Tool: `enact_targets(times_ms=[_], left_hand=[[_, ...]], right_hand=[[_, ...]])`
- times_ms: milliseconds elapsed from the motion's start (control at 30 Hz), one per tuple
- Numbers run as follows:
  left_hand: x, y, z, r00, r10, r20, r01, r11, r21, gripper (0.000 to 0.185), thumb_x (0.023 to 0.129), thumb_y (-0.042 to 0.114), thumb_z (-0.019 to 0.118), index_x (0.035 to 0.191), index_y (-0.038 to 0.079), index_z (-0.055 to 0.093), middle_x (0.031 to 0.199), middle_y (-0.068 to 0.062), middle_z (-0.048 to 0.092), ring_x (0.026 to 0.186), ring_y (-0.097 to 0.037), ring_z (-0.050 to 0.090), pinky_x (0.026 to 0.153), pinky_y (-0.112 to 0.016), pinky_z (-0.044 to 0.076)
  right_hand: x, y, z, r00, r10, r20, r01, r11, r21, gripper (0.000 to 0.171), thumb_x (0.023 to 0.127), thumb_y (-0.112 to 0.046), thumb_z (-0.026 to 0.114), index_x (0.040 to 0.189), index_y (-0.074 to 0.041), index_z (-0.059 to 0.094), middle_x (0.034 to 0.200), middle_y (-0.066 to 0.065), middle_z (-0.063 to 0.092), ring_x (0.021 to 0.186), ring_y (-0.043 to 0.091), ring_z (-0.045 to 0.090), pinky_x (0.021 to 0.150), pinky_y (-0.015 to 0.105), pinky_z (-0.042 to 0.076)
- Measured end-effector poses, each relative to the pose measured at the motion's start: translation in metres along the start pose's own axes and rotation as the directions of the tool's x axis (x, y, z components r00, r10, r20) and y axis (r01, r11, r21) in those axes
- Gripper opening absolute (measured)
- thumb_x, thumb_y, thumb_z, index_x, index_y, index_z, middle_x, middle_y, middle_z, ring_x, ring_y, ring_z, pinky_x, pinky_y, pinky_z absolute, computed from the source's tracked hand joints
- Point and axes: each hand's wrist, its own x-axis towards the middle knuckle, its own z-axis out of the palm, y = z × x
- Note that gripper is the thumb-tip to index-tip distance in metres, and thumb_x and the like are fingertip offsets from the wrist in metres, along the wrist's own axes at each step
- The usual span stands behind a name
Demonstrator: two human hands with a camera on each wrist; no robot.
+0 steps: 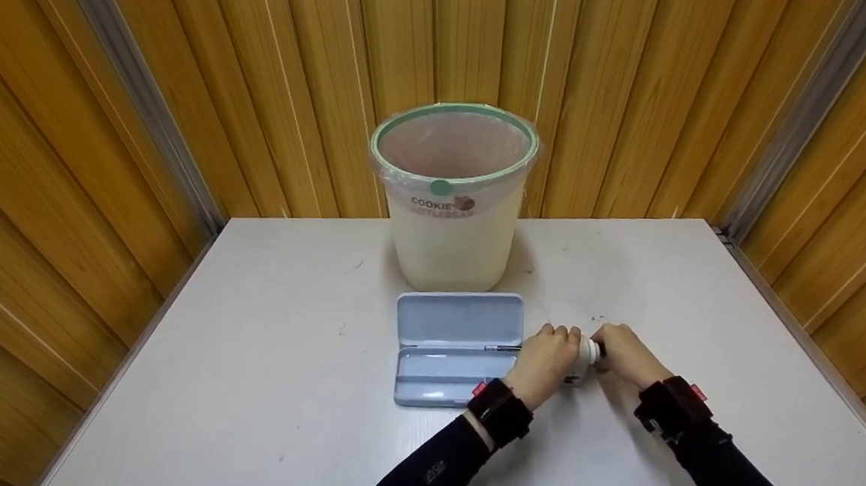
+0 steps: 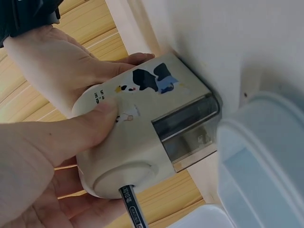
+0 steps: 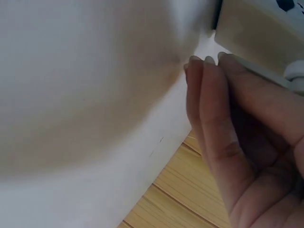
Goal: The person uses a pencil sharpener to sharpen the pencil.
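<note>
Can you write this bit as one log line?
left hand: grips sharpener; right hand: on crank; pencil: in sharpener; pencil case: open; bin: behind pencil case

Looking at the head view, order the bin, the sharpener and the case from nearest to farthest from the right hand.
1. Sharpener: immediately left of the right hand, gripped by the left hand.
2. Case: farther left, lid open.
3. Bin: farthest, behind the case.
</note>
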Motion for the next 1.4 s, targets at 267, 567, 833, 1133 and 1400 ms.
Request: enact_targets(times_ms=[267,567,833,1133,1400], left_hand=[[-0.001,0.003,0.000,1.000,-0.022,0.009,0.022,1.000,0.001,0.021,0.086,0.018,0.069,0.107,0.016,0.071,0.087,0.006,0.070,0.073,-0.007,0.061,0.055,-0.017,0.051],[0.002,0.002,-0.003,0.999,-0.032,0.024,0.032,0.999,0.011,0.022,0.084,0.019,0.071,0.106,0.017,0.071,0.087,0.006,0.070,0.074,-0.008,0.060,0.059,-0.017,0.051],[0.002,0.004,-0.004,0.998,-0.045,0.049,0.044,0.999,0.015,0.020,0.085,0.018,0.069,0.104,0.017,0.069,0.086,0.007,0.070,0.074,-0.007,0.060,0.058,-0.016,0.050],[0.003,0.003,-0.004,0.997,-0.058,0.042,0.058,0.998,0.003,0.016,0.087,0.018,0.066,0.102,0.018,0.070,0.086,0.006,0.071,0.075,-0.008,0.062,0.058,-0.018,0.052],[0.003,0.003,-0.005,0.997,-0.058,0.046,0.059,0.998,-0.011,0.015,0.088,0.018,0.064,0.102,0.018,0.070,0.087,0.007,0.071,0.076,-0.008,0.062,0.059,-0.018,0.052]], right_hand=[[-0.004,0.000,0.001,1.000,-0.019,0.008,0.019,1.000,0.003,0.011,0.069,0.011,0.072,0.064,0.002,0.068,0.061,0.010,0.068,0.054,0.008,0.051,0.050,0.021,0.046],[-0.012,-0.001,-0.001,1.000,0.008,0.023,-0.009,1.000,0.011,0.009,0.072,0.004,0.079,0.071,0.003,0.070,0.066,0.011,0.070,0.059,0.010,0.052,0.055,0.023,0.046],[-0.024,-0.004,-0.003,0.995,-0.041,0.086,0.035,0.997,0.072,0.007,0.073,0.002,0.078,0.071,0.002,0.071,0.063,0.009,0.070,0.054,0.004,0.053,0.052,0.020,0.046],[-0.038,-0.017,-0.016,0.986,-0.068,0.151,0.049,0.991,0.126,0.007,0.077,0.003,0.075,0.072,0.000,0.071,0.065,0.009,0.070,0.056,0.007,0.060,0.053,0.020,0.051],[-0.044,-0.026,-0.028,0.984,-0.095,0.148,0.078,0.990,0.115,0.009,0.078,0.004,0.073,0.071,0.000,0.070,0.066,0.011,0.070,0.056,0.006,0.062,0.053,0.020,0.049]])
